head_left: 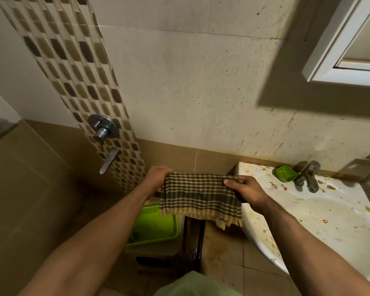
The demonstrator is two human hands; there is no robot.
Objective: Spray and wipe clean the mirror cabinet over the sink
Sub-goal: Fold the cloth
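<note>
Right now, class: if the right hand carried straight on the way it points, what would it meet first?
The right hand points leftward along the checked cloth it grips, so probably the left hand holding the other end; depth is hard to judge.

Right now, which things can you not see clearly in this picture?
- Mirror cabinet, head view: mostly cut off by the top-right edge.
- Green tub: partly hidden behind the cloth and left arm.
- Spray bottle: none in view.
- Metal fitting at right edge: blurred.
</note>
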